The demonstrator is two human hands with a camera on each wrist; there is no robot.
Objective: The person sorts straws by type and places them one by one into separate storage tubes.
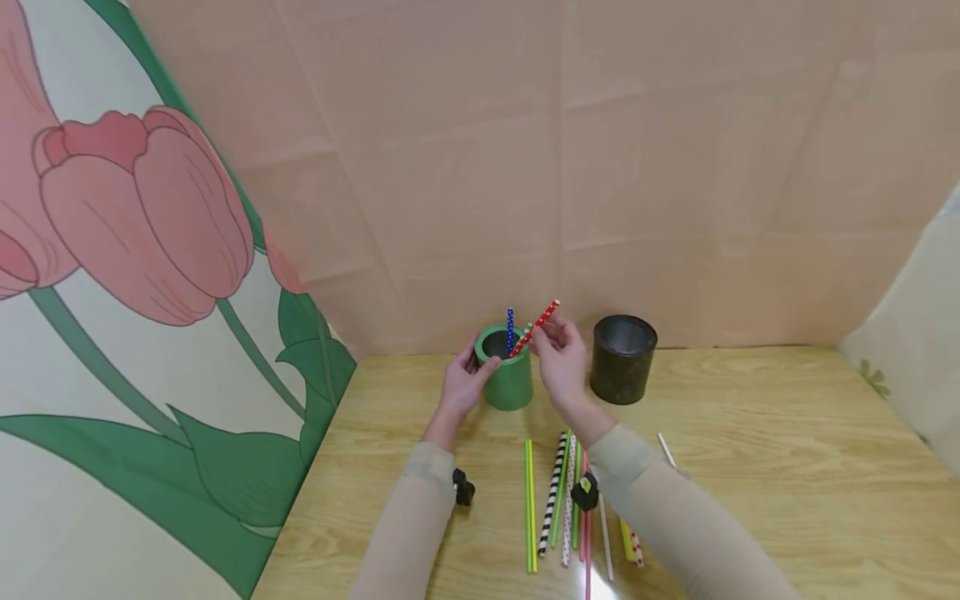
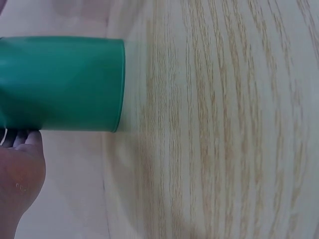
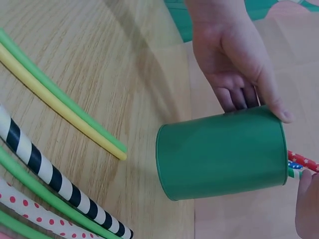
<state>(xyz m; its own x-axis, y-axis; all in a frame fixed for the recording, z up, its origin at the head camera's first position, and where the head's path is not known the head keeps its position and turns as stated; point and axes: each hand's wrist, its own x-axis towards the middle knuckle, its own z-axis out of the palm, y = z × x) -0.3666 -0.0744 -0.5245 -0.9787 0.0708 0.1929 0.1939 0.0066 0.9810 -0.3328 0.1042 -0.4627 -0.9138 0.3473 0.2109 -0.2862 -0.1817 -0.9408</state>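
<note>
A green can (image 1: 510, 388) stands upright on the table by the back wall. My left hand (image 1: 461, 387) holds it from the left, thumb at the rim, as the right wrist view also shows. Between thumb and fingers my right hand (image 1: 564, 360) pinches a red straw with white stars (image 1: 546, 313); the straw slants down into the can's mouth. A blue dotted straw (image 1: 511, 320) rises from the can. Close to the red one, a green-and-white straw (image 3: 294, 173) pokes out at the rim. Their lower ends are hidden inside the can.
A black can (image 1: 621, 373) stands right of my right hand. Nearer to me lie a green and a yellow straw (image 1: 531, 508), a black-and-white striped straw (image 1: 552, 496) and several others, partly under my right forearm. A draped pinkish wall (image 1: 450, 208) closes off the table's back edge.
</note>
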